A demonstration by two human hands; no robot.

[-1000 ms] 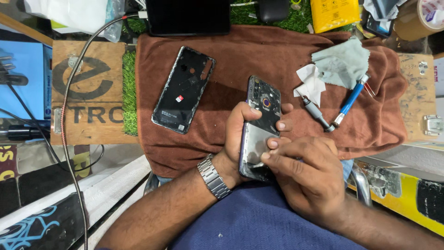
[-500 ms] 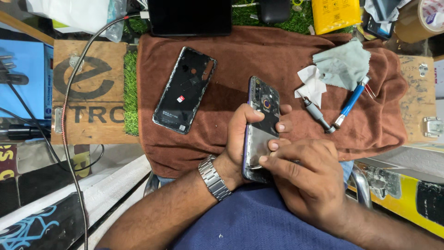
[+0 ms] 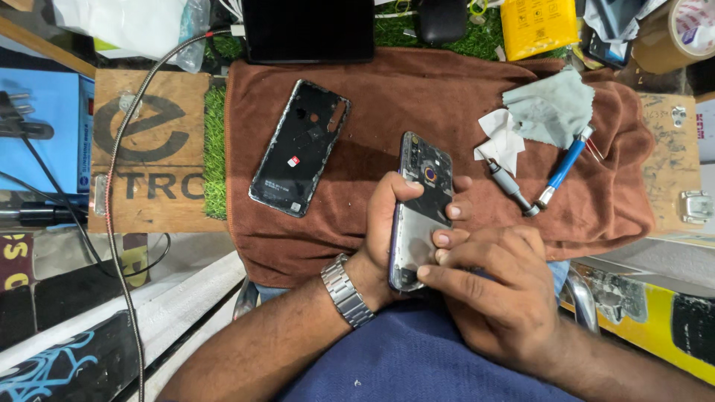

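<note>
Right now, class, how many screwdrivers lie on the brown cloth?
2: a grey-handled screwdriver and a blue-handled screwdriver, both right of the phone held in the hands, beside the grey wipe. Others may be hidden.

The person wears a dark blue garment (image 3: pixel 417 357) that fills the lower middle of the view, its cloth plain apart from a few tiny pale specks. Both forearms are bare, with no sleeves reaching them. On the wrist of the left hand (image 3: pixel 391 223) sits a silver metal watch band (image 3: pixel 346 290) made of brushed links, while the right hand (image 3: pixel 499 290) carries no ring or band.
</note>
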